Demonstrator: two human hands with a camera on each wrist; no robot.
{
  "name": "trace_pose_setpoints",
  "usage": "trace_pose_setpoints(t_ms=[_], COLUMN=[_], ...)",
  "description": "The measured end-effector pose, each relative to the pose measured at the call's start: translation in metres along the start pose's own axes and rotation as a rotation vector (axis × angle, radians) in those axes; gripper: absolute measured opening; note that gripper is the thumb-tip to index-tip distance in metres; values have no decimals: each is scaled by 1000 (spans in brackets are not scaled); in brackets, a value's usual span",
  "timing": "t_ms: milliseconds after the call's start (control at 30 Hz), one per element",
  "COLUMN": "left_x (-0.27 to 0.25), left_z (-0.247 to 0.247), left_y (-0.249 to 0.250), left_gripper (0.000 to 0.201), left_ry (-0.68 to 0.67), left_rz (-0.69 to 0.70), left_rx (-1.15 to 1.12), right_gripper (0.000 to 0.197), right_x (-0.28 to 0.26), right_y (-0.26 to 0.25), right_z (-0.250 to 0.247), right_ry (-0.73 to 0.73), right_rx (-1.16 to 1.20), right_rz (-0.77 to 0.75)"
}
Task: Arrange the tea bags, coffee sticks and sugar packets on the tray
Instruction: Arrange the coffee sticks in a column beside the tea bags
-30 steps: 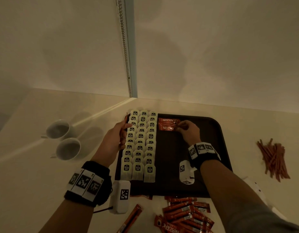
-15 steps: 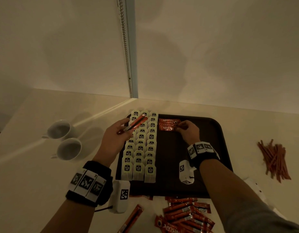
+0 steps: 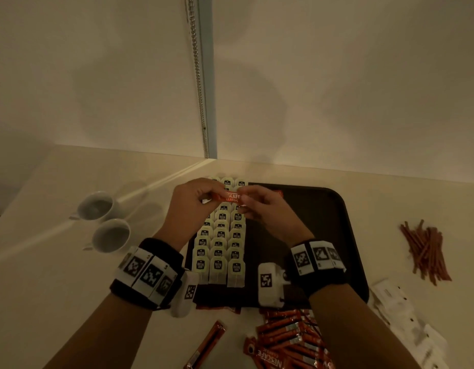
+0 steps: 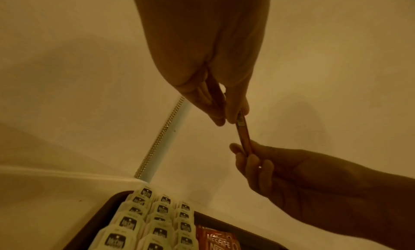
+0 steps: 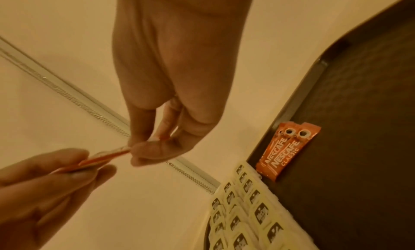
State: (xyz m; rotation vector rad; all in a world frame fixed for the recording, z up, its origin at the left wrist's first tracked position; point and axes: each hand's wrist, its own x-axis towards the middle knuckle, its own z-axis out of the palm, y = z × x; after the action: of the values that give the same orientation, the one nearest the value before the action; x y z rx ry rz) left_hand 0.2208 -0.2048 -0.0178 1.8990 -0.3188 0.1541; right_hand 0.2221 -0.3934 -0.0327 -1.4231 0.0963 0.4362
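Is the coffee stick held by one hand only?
No: the left hand and right hand each pinch an end of the coffee stick.

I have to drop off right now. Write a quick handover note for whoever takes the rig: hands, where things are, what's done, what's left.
Left hand and right hand each pinch one end of a coffee stick, held above the tray.
Done: tea bags in three rows on the tray's left; two coffee sticks laid beside them at the far edge.
Left: place this stick, then the coffee stick pile, brown sticks and white packets, all off the tray.
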Motion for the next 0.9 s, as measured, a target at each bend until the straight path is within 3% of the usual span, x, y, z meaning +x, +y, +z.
trace_pose_setpoints(t_ms=[67, 133, 233, 333, 467, 700, 900], left_x=[-3, -6, -12, -13, -12, -15, -13], left_z=[0, 0, 3, 6, 8, 7, 9], left_y=[4, 9, 13, 11, 12, 14, 10], left_gripper=[36, 39, 35, 19, 11, 16, 18], left_ry=[-28, -58, 11, 74, 87, 42, 110], left_rz=[-59, -202, -306, -332, -355, -394, -395], left_rx=[-51, -180, -271, -241, -294, -478, -469], right_gripper=[19, 17, 16, 22, 16, 14, 18], right_x=[-6, -10, -16, -19, -21, -23, -24], right_y=[1, 2, 1, -1, -2, -12, -26], right_z=[5, 6, 7, 12, 16, 13, 1], right_ry=[45, 81, 67, 69, 80, 117, 95], right_rx=[4, 69, 99, 70, 1, -59, -195], right_rz=[-46, -82, -116, -139, -165, -188, -198])
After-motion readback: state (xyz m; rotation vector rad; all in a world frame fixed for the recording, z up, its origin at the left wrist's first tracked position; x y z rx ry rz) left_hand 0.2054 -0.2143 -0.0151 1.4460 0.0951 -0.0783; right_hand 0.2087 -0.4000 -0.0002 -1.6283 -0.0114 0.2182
